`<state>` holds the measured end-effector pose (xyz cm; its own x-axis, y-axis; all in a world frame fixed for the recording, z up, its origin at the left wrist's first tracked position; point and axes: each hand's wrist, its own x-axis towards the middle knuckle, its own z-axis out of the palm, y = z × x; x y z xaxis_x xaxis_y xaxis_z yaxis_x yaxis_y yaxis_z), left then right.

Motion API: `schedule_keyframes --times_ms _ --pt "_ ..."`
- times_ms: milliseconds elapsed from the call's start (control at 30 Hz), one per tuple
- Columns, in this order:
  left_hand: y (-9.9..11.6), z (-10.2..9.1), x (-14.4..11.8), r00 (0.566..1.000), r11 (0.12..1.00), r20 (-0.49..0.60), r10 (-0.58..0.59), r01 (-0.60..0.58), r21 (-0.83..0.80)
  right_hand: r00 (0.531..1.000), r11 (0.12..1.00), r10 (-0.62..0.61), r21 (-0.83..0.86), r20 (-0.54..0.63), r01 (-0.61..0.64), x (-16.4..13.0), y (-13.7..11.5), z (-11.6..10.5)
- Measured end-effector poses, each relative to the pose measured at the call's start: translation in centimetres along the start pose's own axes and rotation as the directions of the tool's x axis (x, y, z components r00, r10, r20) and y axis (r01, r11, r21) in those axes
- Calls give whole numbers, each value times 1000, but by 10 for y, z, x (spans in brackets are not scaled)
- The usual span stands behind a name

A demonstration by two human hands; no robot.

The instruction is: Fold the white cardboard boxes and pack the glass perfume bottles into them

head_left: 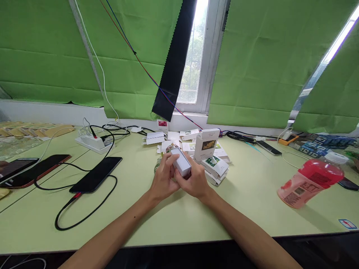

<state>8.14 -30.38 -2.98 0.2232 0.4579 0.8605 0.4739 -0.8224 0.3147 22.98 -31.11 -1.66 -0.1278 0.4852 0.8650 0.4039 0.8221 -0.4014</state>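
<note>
Both my hands hold a small white cardboard box (pixel 183 165) over the middle of the table. The fingers of my left hand (pixel 165 177) close on its left side and top. My right hand (pixel 195 178) grips the right side, thumb in front. Just behind my right hand a white box with a golden picture (pixel 207 146) stands upright. Beside it, a box with a white-flower picture (pixel 215 166) lies on other boxes. Past my left hand, a round, shiny patterned thing (pixel 169 148) shows partly; my hands hide the rest.
Several opened white boxes (pixel 155 138) lie toward the wall. On the left are a black phone (pixel 97 175) on a cable, more phones and a power strip (pixel 94 142). A pink bottle (pixel 310 183) stands at right, near another phone (pixel 268 148). Part of another person's hand (pixel 2 166) shows far left.
</note>
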Motion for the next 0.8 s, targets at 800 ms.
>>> schedule_keyframes --times_ms 800 --pt "1 -1 1 1000 997 10 -11 11 77 997 998 59 -10 56 -59 -2 4 1"
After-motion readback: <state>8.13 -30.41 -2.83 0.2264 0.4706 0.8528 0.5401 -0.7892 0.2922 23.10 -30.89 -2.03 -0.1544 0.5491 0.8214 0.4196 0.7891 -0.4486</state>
